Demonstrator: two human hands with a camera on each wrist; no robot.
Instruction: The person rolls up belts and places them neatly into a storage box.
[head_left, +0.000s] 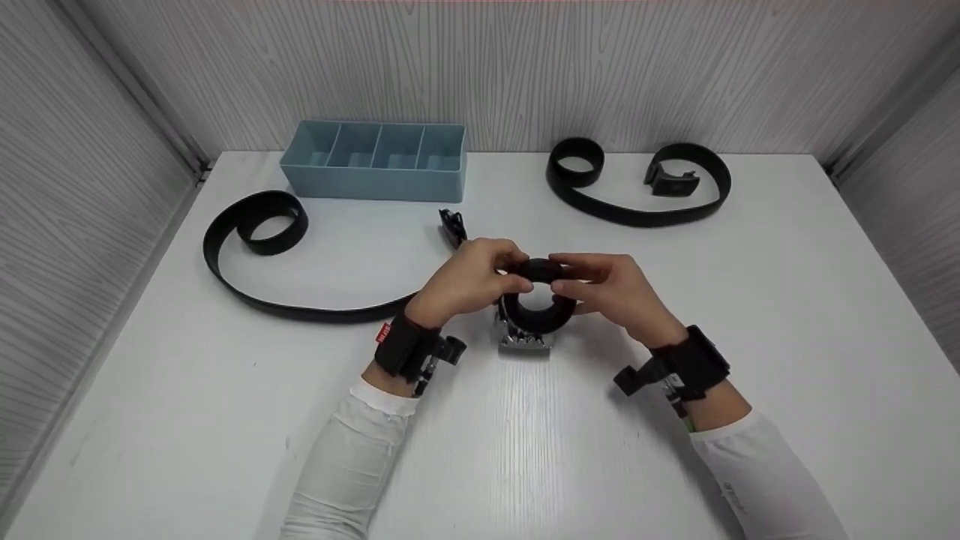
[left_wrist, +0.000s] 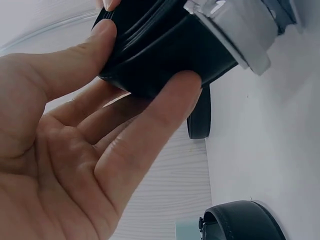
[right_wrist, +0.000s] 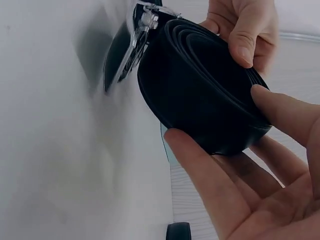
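Observation:
A black leather belt [head_left: 551,321], wound into a tight coil, is held above the middle of the table. Its silver buckle [head_left: 525,345] hangs at the near lower side of the coil. My left hand [head_left: 471,277] grips the coil's left side between thumb and fingers. On the opposite side my right hand [head_left: 621,289] pinches it, thumb at the inner edge and fingers around the outside. Several stacked layers of the coiled belt [right_wrist: 195,95] show in the right wrist view. In the left wrist view the metal buckle [left_wrist: 245,35] juts out beyond the left index finger.
A second black belt [head_left: 330,315] lies partly unrolled at left, its buckle [head_left: 452,225] behind my left hand. Another belt [head_left: 637,217] curls at the back right with a dark buckle [head_left: 673,182]. A blue box [head_left: 375,184] with several compartments stands by the back wall.

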